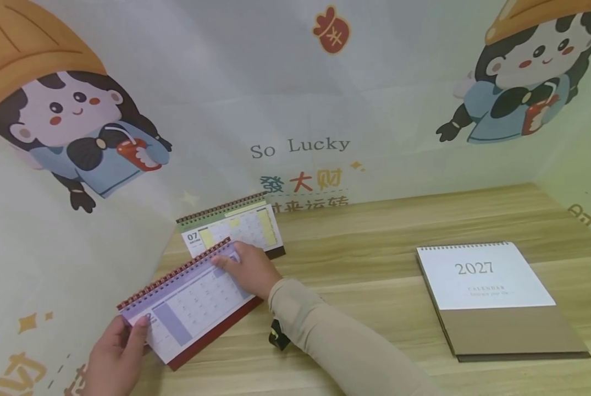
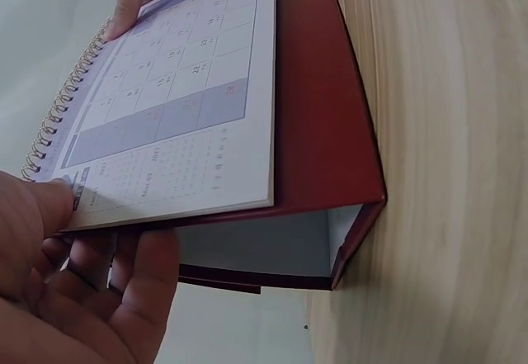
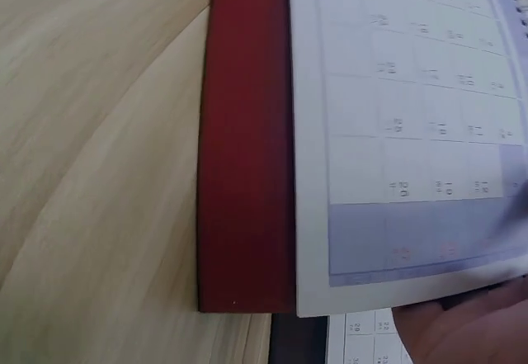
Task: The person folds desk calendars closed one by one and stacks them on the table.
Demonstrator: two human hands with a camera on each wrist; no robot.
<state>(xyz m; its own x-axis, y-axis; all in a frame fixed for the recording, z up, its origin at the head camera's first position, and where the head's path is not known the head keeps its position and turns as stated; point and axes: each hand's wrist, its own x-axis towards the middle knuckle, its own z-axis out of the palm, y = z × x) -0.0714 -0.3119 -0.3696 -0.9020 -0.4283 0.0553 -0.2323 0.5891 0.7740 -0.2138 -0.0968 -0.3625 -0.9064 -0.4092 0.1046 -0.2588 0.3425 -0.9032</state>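
Note:
A purple-and-white desk calendar with a red stand and a spiral binding is tilted between my two hands. My left hand grips its left end, thumb on the page and fingers curled beneath, as the left wrist view shows. At the upper right corner my right hand pinches it, thumb on the front. In the left wrist view the open side of the red stand shows, close to the wooden surface. Directly behind stands a green-topped desk calendar marked 07, partly hidden by the purple one.
On the right of the wooden table lies a white and brown calendar reading 2027. A printed backdrop with cartoon figures rises behind the table and along both sides.

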